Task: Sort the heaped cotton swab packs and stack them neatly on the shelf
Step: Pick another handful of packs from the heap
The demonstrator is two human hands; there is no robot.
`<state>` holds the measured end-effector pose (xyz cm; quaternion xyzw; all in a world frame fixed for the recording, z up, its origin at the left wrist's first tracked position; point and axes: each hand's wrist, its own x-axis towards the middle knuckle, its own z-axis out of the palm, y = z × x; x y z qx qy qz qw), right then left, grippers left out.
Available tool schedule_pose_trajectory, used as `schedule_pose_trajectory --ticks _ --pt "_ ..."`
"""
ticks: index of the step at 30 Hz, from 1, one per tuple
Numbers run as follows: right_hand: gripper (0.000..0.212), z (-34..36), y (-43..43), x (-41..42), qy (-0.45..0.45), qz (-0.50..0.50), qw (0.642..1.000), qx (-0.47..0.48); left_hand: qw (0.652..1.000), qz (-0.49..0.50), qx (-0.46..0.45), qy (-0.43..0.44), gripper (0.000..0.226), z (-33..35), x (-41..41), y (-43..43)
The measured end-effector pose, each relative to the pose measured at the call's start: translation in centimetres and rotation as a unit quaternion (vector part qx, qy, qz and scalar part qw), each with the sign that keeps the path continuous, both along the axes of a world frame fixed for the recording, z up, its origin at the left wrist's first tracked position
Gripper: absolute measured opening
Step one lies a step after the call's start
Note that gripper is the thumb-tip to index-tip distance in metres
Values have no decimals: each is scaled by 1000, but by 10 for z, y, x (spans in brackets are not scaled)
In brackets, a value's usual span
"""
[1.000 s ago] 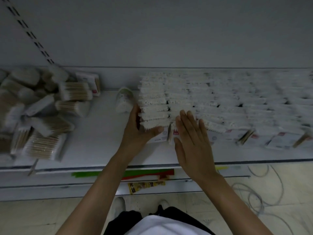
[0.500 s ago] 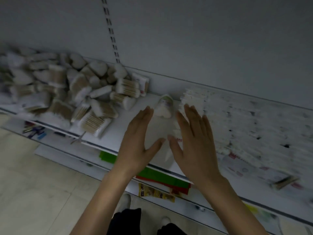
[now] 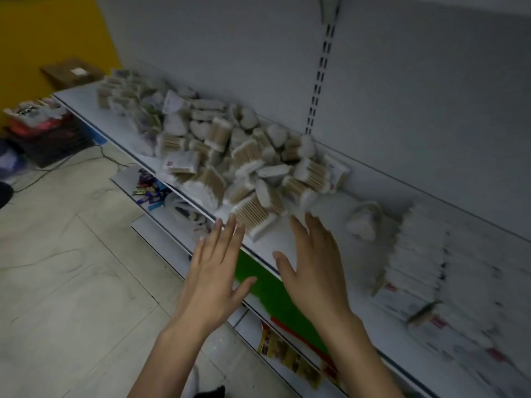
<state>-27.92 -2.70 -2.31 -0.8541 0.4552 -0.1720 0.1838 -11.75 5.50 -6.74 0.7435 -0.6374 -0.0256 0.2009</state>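
Both hands are empty here. The left hand (image 3: 214,285) and right hand (image 3: 313,271) are flat, palms down, fingers straight and a bit apart, at the front edge of the shelf (image 3: 324,225). The left fingertips overlap the nearest pack (image 3: 253,218) at the front of the heap (image 3: 230,156), but I can't tell if they actually touch it. That pack is clear plastic, with wooden sticks and white tips. The heap is a jumble of those plus white heart-shaped ones, lying every which way on the shelf against the back wall. One heart pack (image 3: 363,222) sits alone just right of the heap. Further right is the tidy stack (image 3: 425,254) in rows, badly blurred and cut off at the frame edge, labels unreadable. Half a second ago the hands were over by the heart pack and the stack. Now they've swung across to the heap, and the view turned with them, so way more of the heap shows.
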Motion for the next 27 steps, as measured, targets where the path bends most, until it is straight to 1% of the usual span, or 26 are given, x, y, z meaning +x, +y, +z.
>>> schedule_pose_trajectory --ticks 3,6,8,11,13,15,16,18,19,20,21,23,24,25,26,27 --pt "67 -8 -1 23 10 -7 1000 23 1000 -10 -1 13 94 -1 29 0" --pt "67 -16 -8 51 0 -42 999 19 1000 -27 -5 8 95 2 67 0" --pt "65 -24 -12 71 -16 -86 996 10 999 -41 -3 5 97 3 94 0" --pt "61 -37 -19 95 -48 -186 981 21 997 -71 0 15 92 2 128 -2" --pt "69 -45 -24 107 -45 -236 969 53 994 -100 6 35 90 -3 144 -4" --pt "76 -53 -28 114 -20 -254 965 60 989 -137 24 55 88 -9 154 -7" --pt "74 -57 -29 116 -18 -257 965 50 985 -156 37 63 87 -13 157 -9" --pt "57 -64 -28 113 -37 -255 965 36 976 -194 50 80 84 -17 159 -15" --pt "48 -65 -24 110 -55 -254 965 41 971 -207 55 102 83 -18 157 -17" --pt "40 -65 -19 107 -84 -256 961 58 963 -214 69 147 82 -16 154 -18" --pt "33 -63 -12 105 -124 -261 954 83 951 -212 89 207 82 -13 149 -19" --pt "20 -51 4 103 -209 -280 928 129 918 -189 118 329 83 -9 138 -24" --pt "18 -43 11 104 -259 -290 907 163 899 -171 123 384 84 -5 131 -28" --pt "20 -34 17 104 -321 -292 876 210 872 -158 134 444 86 -2 125 -33" --pt "23 -27 23 104 -371 -281 845 265 830 -148 151 516 85 1 119 -38" --pt "27 -20 29 104 -394 -252 826 315 772 -136 165 598 82 4 115 -44"
